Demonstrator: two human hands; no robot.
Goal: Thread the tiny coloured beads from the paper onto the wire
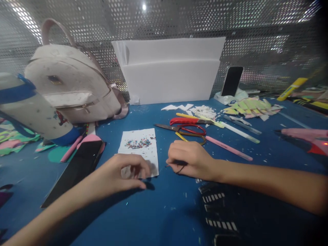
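My left hand (130, 172) hovers over the lower edge of a white paper (139, 153), thumb and fingers apart with nothing between them. On the paper lies a pile of tiny multicoloured bits (138, 143). To the right of the paper, my right hand (188, 160) is closed around a small dark object, partly hidden by the fingers; a thin dark strand hangs beneath. Scissors with red and yellow handles (191, 130) lie just beyond my right hand. A pink pen (228, 148) is to their right. Below my right hand are several black pieces with white stripes (214, 198).
A phone (79, 167), a bottle (38, 109) and a backpack (74, 82) are at left. A white board (171, 78) stands at the back. Red cutters (184, 120), foam scraps (252, 106) and an upright phone (232, 81) are beyond; a pink glue gun (304, 135) is at right.
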